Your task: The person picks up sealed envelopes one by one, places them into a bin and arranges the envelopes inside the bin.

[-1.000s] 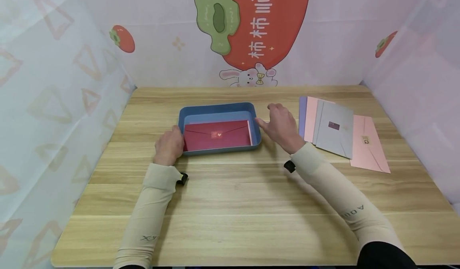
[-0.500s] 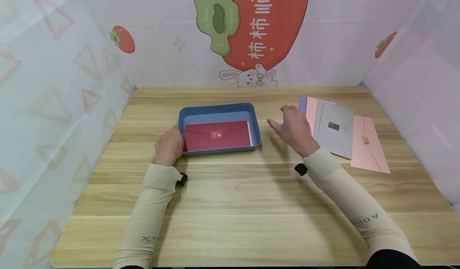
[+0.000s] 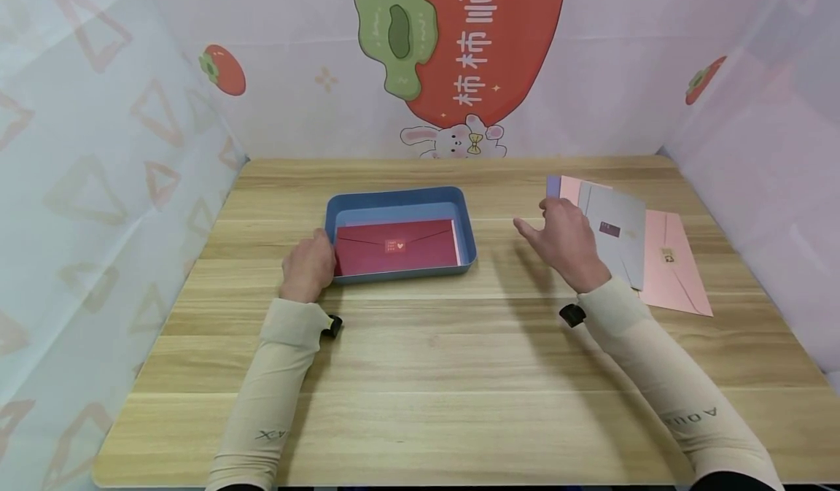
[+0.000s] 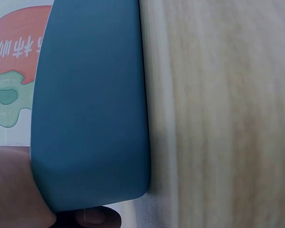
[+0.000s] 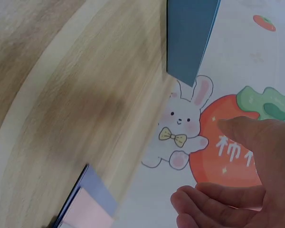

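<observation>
My left hand (image 3: pixel 308 266) grips the left end of a blue tray (image 3: pixel 397 199); in the left wrist view, its digits lie on both sides of the tray's wall (image 4: pixel 90 104). Inside the tray lies a dark red envelope (image 3: pixel 367 252) with a small heart sticker. My right hand (image 3: pixel 564 241) holds nothing, thumb and fingers spread apart, just left of a fan of envelopes. It partly covers a grey envelope (image 3: pixel 623 217) with a dark label, a pink one (image 3: pixel 570 188) and a purple one (image 3: pixel 553 185).
Another pink envelope (image 3: pixel 676 261) with a gold seal lies at the fan's right end. The wooden table (image 3: pixel 433 374) has patterned walls (image 3: pixel 289 104) at the back and on both sides.
My right hand has moved right, away from the tray's right end to the left edge of the envelopes. The left hand and the tray have stayed in place.
</observation>
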A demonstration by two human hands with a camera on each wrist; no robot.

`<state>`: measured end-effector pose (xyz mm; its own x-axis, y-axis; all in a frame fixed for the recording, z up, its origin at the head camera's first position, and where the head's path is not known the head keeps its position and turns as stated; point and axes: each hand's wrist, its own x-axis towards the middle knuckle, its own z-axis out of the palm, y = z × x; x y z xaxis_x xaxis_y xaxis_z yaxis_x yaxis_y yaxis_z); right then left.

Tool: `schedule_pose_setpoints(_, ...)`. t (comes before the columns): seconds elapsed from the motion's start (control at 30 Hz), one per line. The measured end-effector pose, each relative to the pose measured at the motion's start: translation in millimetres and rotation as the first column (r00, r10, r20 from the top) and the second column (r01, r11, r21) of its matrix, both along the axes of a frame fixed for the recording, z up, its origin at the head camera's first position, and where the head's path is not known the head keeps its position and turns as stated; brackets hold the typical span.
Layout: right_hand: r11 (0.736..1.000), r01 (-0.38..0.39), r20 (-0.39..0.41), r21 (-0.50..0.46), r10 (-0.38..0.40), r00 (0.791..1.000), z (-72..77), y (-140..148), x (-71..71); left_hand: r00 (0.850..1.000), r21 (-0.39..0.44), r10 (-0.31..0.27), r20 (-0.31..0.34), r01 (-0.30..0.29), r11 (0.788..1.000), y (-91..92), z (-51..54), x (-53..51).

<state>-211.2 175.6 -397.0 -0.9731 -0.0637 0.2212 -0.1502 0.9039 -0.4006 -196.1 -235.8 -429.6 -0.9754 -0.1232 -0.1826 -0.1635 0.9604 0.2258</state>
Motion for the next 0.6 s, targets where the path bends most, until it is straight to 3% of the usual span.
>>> schedule_pose_setpoints(0.33, 1.0, 0.01, -0.037, -0.024, -0.011, 0.999, 1.9, 24.7, 7.4, 1.0, -0.001, -0.001, 0.008, 0.001, 1.0, -0.1, 0.4, 0.3)
schedule_pose_setpoints(0.6, 0.999, 0.033, -0.018, -0.003, -0.033, 0.999, 2.7, 40.8, 12.5, 1.0, 0.002, -0.002, -0.002, 0.002, 1.0, 0.6, 1.1, 0.6)
